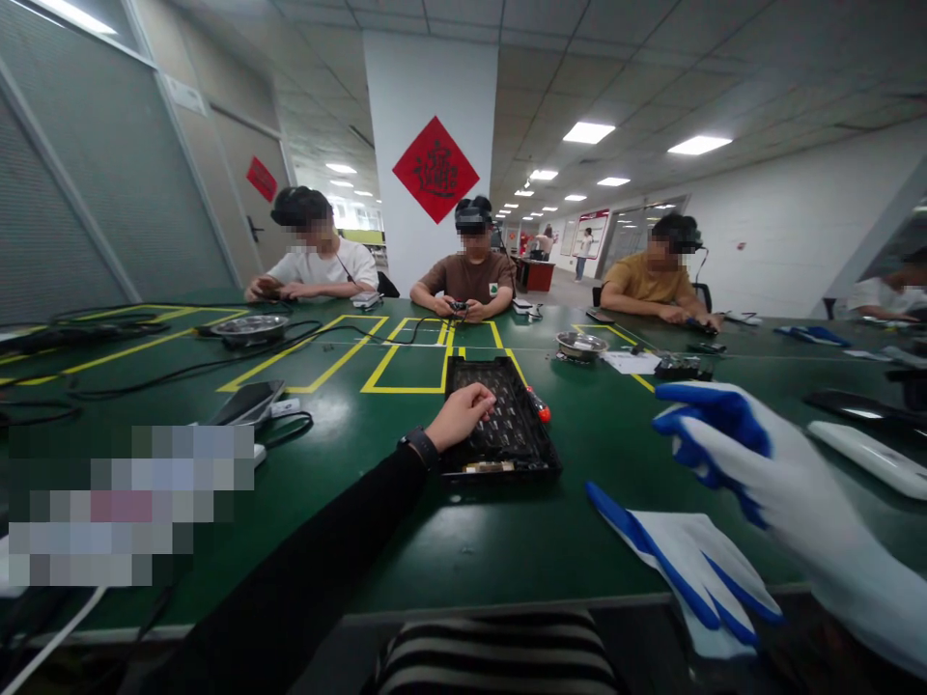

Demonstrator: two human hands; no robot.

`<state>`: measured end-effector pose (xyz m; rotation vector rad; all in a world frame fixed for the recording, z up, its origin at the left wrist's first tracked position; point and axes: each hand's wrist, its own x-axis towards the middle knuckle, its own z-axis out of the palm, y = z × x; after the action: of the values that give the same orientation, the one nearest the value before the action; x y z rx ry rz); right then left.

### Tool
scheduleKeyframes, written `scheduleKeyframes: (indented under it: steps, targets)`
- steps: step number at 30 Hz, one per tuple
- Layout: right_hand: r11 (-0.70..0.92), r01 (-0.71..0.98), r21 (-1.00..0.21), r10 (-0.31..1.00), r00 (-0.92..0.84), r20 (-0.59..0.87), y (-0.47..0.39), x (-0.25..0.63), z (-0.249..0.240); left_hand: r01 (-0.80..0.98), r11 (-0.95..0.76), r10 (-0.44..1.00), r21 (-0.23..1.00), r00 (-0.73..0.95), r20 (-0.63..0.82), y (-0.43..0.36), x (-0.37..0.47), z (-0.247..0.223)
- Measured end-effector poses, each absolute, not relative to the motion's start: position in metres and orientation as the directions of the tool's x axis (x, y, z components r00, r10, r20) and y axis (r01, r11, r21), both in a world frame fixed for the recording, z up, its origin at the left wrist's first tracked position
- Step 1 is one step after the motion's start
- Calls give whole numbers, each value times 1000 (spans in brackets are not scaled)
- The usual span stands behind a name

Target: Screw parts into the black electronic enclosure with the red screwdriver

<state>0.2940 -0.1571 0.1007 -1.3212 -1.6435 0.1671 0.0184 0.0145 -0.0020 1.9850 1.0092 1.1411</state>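
My left hand (467,413), bare with a dark band at the wrist, is over a black tray (528,439). Its fingers are curled together near the small metal pieces (499,417) inside; whatever they hold, if anything, is hidden. A pale strip (489,467) lies at the tray's near end. My right hand (706,430) wears a white glove with blue palm and fingers. It is raised over the table at the right, its fingers loosely bent and partly apart, with nothing seen in them. Below it lies a second blue-and-white glove (695,560). A red-tipped tool (540,405) rests beside the tray's right edge.
Metal bowls (581,344) stand on the green table (406,550) behind the tray and at back left. Black cables (195,367) cross the left side. White and black curved pieces (869,458) lie far right. Several people sit across the table.
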Motion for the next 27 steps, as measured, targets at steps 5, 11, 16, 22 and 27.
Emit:
scheduleKeyframes:
  steps: [5, 11, 16, 22, 27]
  targets:
    - [459, 689, -561, 847, -149, 510, -88, 244, 93, 273, -531, 821, 802, 401, 407, 10, 20, 2]
    - [675, 623, -394, 707, -397, 585, 7, 196, 48, 296, -517, 836, 804, 375, 400, 7, 19, 4]
    - [792, 514, -330, 599, -547, 585, 15, 196, 30, 339, -539, 830, 771, 372, 416, 6, 19, 5]
    - [797, 531, -288, 590, -583, 559, 7, 204, 27, 388, -532, 835, 753, 384, 393, 4, 21, 7]
    - [804, 508, -308, 585, -585, 562, 7, 207, 27, 399, -588, 796, 704, 441, 415, 1, 21, 10]
